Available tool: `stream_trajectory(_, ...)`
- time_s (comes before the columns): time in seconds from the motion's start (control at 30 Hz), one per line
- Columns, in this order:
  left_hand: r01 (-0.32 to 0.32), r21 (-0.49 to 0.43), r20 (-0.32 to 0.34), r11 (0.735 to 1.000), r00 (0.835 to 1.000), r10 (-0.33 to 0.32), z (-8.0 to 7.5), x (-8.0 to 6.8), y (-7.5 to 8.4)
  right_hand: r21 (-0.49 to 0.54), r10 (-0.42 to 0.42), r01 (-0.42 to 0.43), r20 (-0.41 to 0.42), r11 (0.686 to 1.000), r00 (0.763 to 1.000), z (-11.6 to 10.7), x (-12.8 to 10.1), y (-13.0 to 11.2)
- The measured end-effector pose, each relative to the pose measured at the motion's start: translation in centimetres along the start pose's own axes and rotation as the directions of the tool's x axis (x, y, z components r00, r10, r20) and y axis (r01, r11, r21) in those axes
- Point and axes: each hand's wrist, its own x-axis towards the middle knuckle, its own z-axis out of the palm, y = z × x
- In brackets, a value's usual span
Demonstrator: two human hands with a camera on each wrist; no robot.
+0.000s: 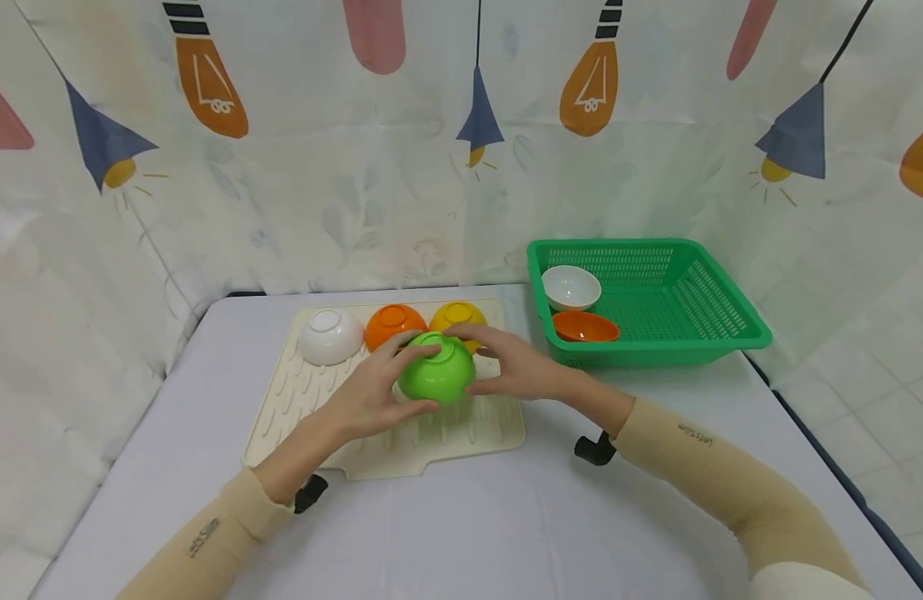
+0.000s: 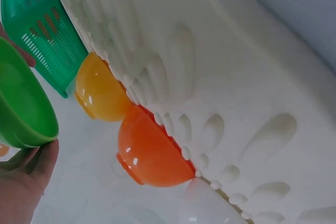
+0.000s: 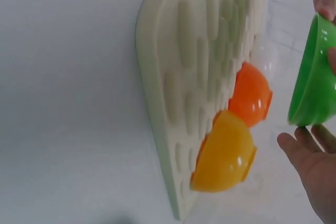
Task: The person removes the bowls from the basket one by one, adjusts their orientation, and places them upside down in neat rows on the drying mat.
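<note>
A green bowl (image 1: 436, 371) hangs upside down over a cream drainage mat (image 1: 461, 433), held between both hands. My left hand (image 1: 379, 387) grips its left side, fingers up by the foot ring and thumb low near the rim. On the other side, my right hand (image 1: 517, 367) holds it with the fingers over the top and the thumb near the rim. Behind it, an upturned white bowl (image 1: 331, 337), an orange bowl (image 1: 392, 323) and a yellow bowl (image 1: 457, 315) stand in a row on the mat. The right wrist view shows fingertips (image 3: 304, 135) touching the green rim.
A green plastic basket (image 1: 656, 354) stands at the back right of the white-covered table (image 1: 461, 533). Inside, at its left end, are another white bowl (image 1: 571, 287) and another orange bowl (image 1: 585, 327). A patterned curtain (image 1: 401, 183) hangs behind the table.
</note>
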Motion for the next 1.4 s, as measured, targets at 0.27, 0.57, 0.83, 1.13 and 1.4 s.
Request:
stream_trajectory(0.27,0.119,-0.019,0.066,0.993,0.991,-0.118,-0.9,-0.9,-0.6,-0.011,0.004,-0.003,0.03,1.0,1.0,2.1,1.0,0.1)
stream_trajectory(0.57,0.31,-0.114,0.141,0.944,0.945,-0.294,-2.6,-3.1,-2.3,-0.011,-0.009,0.009,0.011,1.0,1.0,5.1,3.5,-0.3)
stream_trajectory(0.83,0.368,-0.114,0.157,0.923,0.924,-0.349,-4.6,-5.2,-4.1,-0.113,0.009,-0.007,0.017,0.994,1.0,8.2,6.3,-1.6)
stream_trajectory(1.13,0.401,-0.037,0.23,0.915,0.895,-0.382,-7.5,-7.1,-5.7,-0.194,0.036,-0.028,0.039,0.981,0.999,11.2,10.1,-2.5)
stream_trajectory(1.4,0.412,-0.041,0.256,0.91,0.885,-0.388,-8.6,-8.0,-8.0,-0.209,0.083,-0.079,0.01,0.975,0.997,12.9,12.7,-2.8)
